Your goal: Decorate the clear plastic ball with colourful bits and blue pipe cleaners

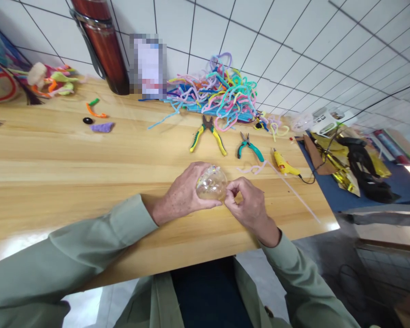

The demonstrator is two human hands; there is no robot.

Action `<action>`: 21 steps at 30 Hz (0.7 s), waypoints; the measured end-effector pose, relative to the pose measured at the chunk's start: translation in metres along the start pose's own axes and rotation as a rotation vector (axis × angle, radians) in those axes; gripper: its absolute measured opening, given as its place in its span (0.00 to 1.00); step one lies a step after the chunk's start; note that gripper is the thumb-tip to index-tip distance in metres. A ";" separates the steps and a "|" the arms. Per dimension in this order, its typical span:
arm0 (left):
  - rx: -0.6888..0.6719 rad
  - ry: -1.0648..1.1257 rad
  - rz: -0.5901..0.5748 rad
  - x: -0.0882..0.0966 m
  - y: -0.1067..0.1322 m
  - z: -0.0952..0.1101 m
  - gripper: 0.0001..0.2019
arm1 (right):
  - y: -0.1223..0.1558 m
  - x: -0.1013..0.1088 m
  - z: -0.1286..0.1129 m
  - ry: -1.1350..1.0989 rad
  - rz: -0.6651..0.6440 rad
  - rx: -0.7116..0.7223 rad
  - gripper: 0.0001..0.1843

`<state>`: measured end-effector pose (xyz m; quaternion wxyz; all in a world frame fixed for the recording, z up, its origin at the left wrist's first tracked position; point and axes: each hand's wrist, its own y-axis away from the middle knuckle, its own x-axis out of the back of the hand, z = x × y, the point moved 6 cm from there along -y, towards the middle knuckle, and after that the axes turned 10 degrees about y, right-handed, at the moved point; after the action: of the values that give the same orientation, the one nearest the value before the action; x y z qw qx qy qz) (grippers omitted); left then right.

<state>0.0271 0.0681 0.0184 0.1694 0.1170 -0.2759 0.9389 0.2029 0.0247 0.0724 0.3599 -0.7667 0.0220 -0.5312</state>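
Observation:
My left hand point(182, 191) is wrapped round a clear plastic ball point(212, 184), held just above the table near its front edge. Small coloured bits show at the ball's upper left side. On the ball's right side, my right hand point(248, 202) has thumb and forefinger pinched together, close against the clear surface. Whatever sits between those fingertips is too small to make out. Beyond the hands lie yellow-green pliers point(208, 134), small teal pliers point(249, 146) and a pale pink pipe cleaner point(290, 189).
A yellow glue gun point(284, 163) with a black cord rests at the right. Along the tiled wall are a heap of coloured pipe cleaners point(222, 93) and a red thermos point(104, 50). Gold foil point(345, 175) lies on a blue surface at far right.

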 end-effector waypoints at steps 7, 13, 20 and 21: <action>0.019 0.008 -0.001 0.000 0.000 0.001 0.45 | 0.001 0.005 -0.003 -0.014 -0.039 -0.001 0.09; 0.013 0.011 0.001 -0.001 0.001 0.001 0.43 | 0.003 -0.005 -0.002 0.010 -0.021 -0.032 0.10; -0.034 -0.024 -0.031 -0.003 0.001 0.004 0.42 | 0.011 -0.007 0.000 -0.033 -0.077 -0.051 0.11; -0.026 -0.025 -0.026 -0.003 0.002 0.003 0.44 | 0.012 -0.005 0.002 -0.054 -0.085 -0.068 0.11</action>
<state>0.0296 0.0646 0.0189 0.1795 0.1299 -0.2888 0.9314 0.2070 0.0190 0.0615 0.3111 -0.7927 -0.0020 -0.5242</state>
